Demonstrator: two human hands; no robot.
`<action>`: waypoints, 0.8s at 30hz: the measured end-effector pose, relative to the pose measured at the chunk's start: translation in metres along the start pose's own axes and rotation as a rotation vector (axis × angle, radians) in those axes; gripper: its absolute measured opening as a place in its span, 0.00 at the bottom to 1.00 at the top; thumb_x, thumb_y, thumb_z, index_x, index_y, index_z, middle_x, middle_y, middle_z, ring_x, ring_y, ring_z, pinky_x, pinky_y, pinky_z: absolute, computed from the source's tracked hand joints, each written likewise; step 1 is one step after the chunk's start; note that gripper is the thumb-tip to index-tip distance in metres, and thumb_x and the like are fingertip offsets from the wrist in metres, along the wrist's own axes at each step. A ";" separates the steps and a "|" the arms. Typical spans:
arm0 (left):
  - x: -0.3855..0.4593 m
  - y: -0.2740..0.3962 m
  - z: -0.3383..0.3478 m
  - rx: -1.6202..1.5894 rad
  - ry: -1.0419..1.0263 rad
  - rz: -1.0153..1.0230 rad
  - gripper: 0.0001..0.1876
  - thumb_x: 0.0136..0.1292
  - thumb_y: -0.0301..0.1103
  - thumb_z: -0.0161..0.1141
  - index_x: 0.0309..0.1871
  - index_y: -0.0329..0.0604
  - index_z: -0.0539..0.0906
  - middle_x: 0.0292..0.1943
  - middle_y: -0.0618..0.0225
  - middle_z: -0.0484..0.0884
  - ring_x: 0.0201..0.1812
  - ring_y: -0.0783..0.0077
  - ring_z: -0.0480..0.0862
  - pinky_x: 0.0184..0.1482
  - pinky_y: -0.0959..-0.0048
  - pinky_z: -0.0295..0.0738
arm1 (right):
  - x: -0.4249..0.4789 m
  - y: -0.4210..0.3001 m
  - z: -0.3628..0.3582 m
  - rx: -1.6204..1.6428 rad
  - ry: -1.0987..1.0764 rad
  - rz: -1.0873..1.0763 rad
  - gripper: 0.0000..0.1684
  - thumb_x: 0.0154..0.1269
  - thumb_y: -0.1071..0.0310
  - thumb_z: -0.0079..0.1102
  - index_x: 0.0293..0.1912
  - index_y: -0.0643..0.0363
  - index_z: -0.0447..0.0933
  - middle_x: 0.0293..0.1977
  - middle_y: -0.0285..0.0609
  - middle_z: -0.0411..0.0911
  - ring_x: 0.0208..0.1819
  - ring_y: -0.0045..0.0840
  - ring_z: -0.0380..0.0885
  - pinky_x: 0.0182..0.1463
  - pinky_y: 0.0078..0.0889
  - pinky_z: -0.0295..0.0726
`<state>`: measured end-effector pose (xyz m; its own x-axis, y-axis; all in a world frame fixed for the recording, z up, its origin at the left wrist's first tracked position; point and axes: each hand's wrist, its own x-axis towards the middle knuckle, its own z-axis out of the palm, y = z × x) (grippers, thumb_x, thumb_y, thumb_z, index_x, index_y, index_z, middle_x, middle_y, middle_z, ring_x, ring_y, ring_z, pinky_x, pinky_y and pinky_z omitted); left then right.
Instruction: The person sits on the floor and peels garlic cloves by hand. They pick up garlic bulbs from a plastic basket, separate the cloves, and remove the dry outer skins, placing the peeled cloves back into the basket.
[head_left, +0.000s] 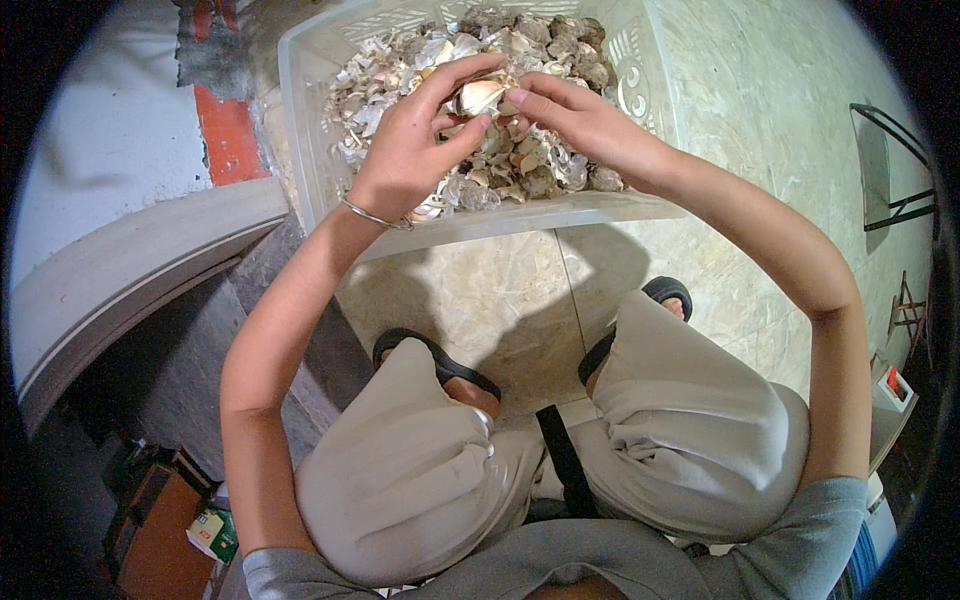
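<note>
My left hand (420, 135), with a metal bangle (375, 217) at its wrist, grips a pale garlic bulb (481, 97) between thumb and fingers. From the other side my right hand (574, 120) meets the bulb's right end with thumb and fingertips. Both hands are above a translucent plastic crate (480, 226). Inside the crate lie many loose garlic skins (367, 112), cloves and whole bulbs. Darker, dirt-coloured bulbs (581, 45) are heaped at the back right, and others lie near the front wall.
The crate stands on a marbled tile floor (480, 292). My knees and black sandals (450, 364) are just in front of it. At left a pale curved ledge (150, 232) runs by a worn wall with red paint. Dark-framed objects (896, 165) stand at the far right.
</note>
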<state>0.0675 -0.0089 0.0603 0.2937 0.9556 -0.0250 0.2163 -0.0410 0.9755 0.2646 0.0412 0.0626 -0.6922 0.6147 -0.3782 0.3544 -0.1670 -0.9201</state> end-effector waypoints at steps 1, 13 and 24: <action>0.001 -0.001 0.000 0.010 -0.008 0.028 0.23 0.65 0.23 0.52 0.63 0.38 0.65 0.61 0.63 0.68 0.60 0.75 0.70 0.58 0.77 0.69 | 0.000 0.000 0.002 0.005 0.036 -0.016 0.23 0.70 0.48 0.44 0.47 0.58 0.73 0.37 0.33 0.73 0.41 0.16 0.69 0.50 0.22 0.67; -0.006 0.016 0.008 0.305 0.005 -0.083 0.19 0.69 0.40 0.50 0.54 0.34 0.65 0.30 0.57 0.78 0.31 0.73 0.78 0.33 0.71 0.71 | 0.000 0.004 0.008 -0.027 0.095 -0.160 0.22 0.72 0.52 0.41 0.43 0.64 0.72 0.29 0.40 0.75 0.31 0.24 0.73 0.40 0.29 0.73; -0.013 0.012 0.014 -0.240 -0.104 -0.157 0.17 0.73 0.36 0.41 0.59 0.40 0.56 0.27 0.75 0.65 0.28 0.83 0.63 0.32 0.82 0.62 | -0.005 0.000 0.014 -0.168 0.133 -0.259 0.20 0.73 0.56 0.35 0.40 0.64 0.68 0.24 0.48 0.71 0.28 0.38 0.72 0.36 0.36 0.70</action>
<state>0.0796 -0.0261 0.0696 0.3708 0.9091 -0.1899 0.0443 0.1869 0.9814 0.2595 0.0275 0.0630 -0.6888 0.7170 -0.1074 0.2836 0.1301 -0.9501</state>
